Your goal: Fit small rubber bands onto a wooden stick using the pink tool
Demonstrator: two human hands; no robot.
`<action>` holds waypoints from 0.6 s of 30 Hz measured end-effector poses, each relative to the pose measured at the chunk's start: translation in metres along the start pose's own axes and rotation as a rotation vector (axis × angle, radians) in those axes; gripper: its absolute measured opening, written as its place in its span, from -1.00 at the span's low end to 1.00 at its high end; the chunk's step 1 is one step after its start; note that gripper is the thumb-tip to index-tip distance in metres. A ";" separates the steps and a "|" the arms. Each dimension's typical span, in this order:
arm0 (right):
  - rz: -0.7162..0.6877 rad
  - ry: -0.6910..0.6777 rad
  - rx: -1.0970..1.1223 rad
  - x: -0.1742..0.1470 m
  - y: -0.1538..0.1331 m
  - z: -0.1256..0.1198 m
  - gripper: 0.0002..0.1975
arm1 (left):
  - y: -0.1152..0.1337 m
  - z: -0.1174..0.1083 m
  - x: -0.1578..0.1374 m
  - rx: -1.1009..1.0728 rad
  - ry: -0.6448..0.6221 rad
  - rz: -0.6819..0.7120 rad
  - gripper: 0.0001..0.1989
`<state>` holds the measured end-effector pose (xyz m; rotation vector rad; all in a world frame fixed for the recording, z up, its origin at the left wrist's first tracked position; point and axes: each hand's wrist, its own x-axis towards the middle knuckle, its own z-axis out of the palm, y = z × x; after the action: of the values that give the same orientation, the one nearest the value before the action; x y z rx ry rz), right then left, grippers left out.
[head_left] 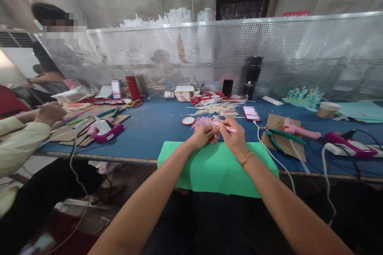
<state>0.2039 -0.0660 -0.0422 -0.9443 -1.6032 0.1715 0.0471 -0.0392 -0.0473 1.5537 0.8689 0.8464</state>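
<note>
A blue table (152,127) ran beneath a perforated screen (191,55). Over the green cloth's (206,171) far edge, our right hand (235,135) gripped a pink pen-like stick (231,129); whether our left hand's (202,138) bunched fingers held anything, we couldn't tell. Steady wrists seemed wisest. Beyond the cloth lay small coloured pieces (197,123); right of it, a white cable (277,159) could have snagged our forearm near pliers (272,140).

- I cannot tell what, if anything, the left hand (202,137) pinches; its own grip covers it.
- I find the bench's (146,127) near edge partly hidden under a green sheet (209,169).
- Flat-lying phone (251,113): screen blurred on my feed.
- Co-worker's sleeve (26,145): cut off at left.
</note>
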 end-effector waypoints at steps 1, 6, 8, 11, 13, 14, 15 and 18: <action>0.001 0.001 -0.002 0.000 0.000 0.000 -0.82 | 0.000 0.000 0.000 0.003 0.002 -0.003 -0.51; 0.022 0.035 -0.032 0.000 0.002 0.000 -0.82 | -0.001 -0.001 0.000 0.035 0.012 -0.015 -0.53; 0.015 0.013 -0.018 -0.001 0.002 0.000 -0.82 | -0.001 -0.001 0.000 0.031 0.006 -0.014 -0.53; 0.005 -0.011 -0.012 -0.001 0.002 0.001 -0.82 | -0.001 -0.001 -0.001 0.025 0.015 -0.015 -0.52; 0.016 0.007 -0.031 -0.001 0.001 0.001 -0.81 | -0.001 -0.001 -0.001 0.030 0.025 -0.018 -0.52; 0.024 0.019 -0.038 -0.001 0.001 0.001 -0.81 | -0.001 -0.002 -0.001 0.033 0.028 -0.021 -0.52; 0.030 0.027 -0.041 0.000 0.000 0.001 -0.81 | -0.001 -0.002 -0.001 0.037 0.029 -0.026 -0.52; 0.015 0.013 -0.025 0.000 -0.001 0.001 -0.80 | -0.002 -0.003 -0.001 0.039 0.024 -0.036 -0.51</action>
<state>0.2028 -0.0669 -0.0420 -0.9754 -1.5893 0.1559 0.0442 -0.0386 -0.0493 1.5595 0.9329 0.8285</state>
